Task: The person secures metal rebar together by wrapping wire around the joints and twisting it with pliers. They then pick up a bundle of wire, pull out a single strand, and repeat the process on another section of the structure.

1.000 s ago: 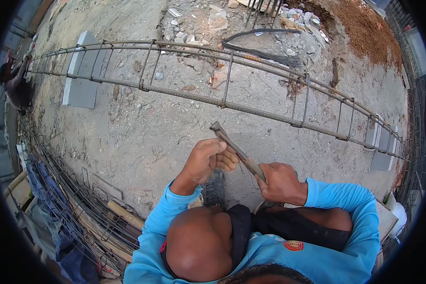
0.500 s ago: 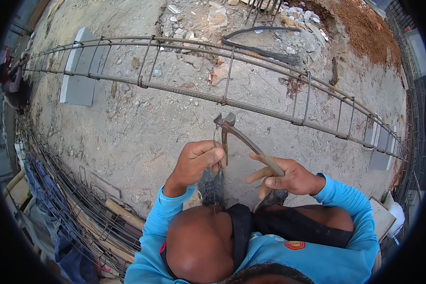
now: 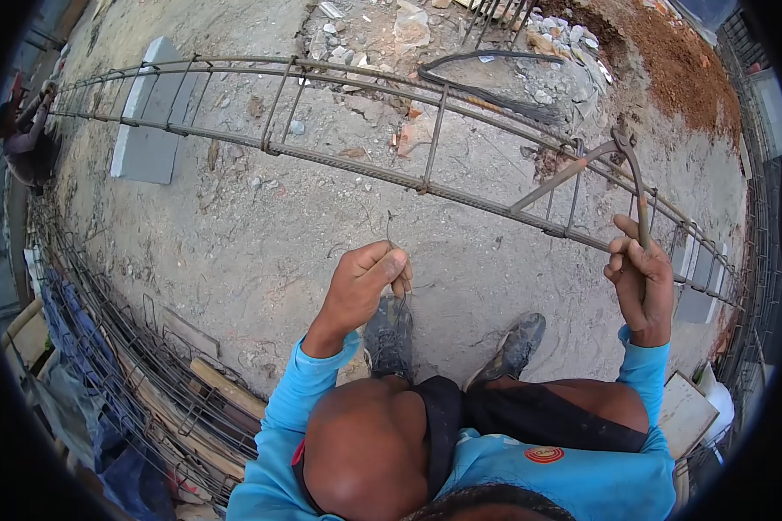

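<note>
Right hand (image 3: 643, 282), gripping the pincers (image 3: 566, 176), has swung out right; left hand (image 3: 363, 280) seemingly pinches thin wire (image 3: 388, 227).

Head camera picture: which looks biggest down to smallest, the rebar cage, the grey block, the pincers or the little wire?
1. rebar cage
2. grey concrete block
3. pincers, though nearer the camera
4. tie wire
</note>
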The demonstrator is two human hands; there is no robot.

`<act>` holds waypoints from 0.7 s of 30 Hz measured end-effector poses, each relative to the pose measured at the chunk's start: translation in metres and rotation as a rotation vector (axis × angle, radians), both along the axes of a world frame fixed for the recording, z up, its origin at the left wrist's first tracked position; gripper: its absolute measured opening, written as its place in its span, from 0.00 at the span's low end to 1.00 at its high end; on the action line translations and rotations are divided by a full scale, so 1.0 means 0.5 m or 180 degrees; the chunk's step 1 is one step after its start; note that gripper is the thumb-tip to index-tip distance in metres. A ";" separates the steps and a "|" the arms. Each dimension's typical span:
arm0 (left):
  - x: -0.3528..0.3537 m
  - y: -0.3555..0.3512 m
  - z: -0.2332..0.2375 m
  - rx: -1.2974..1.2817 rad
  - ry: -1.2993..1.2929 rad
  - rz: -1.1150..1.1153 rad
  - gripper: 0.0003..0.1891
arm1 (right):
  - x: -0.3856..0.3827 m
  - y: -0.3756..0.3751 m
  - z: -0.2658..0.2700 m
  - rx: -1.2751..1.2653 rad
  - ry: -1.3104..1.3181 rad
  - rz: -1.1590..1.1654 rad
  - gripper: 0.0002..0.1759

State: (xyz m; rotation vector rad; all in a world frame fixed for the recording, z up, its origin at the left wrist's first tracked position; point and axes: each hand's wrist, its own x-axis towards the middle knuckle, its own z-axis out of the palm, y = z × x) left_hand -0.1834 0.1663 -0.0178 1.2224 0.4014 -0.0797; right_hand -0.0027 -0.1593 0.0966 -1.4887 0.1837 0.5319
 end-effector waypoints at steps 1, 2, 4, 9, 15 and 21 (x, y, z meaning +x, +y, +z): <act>0.003 -0.002 -0.004 0.0020 0.0018 0.0001 0.20 | 0.007 -0.007 -0.010 -0.0002 -0.0009 -0.0011 0.28; 0.006 -0.004 -0.005 0.0043 0.0041 0.0001 0.19 | 0.018 -0.010 -0.020 -0.0227 -0.0004 -0.0122 0.28; 0.012 -0.011 -0.002 0.0067 0.0072 -0.0050 0.19 | 0.040 -0.016 -0.046 -0.0437 -0.0004 -0.0248 0.27; 0.022 -0.028 -0.001 0.0335 0.0169 -0.0252 0.18 | 0.088 0.002 -0.089 -0.2624 -0.1055 0.0755 0.27; 0.026 -0.042 0.006 0.0520 0.0257 -0.0650 0.17 | 0.131 0.047 -0.131 -0.2522 -0.1461 0.0964 0.37; 0.028 -0.072 -0.016 0.0771 0.0236 -0.0911 0.17 | 0.150 0.080 -0.179 -0.2895 -0.1750 0.0526 0.36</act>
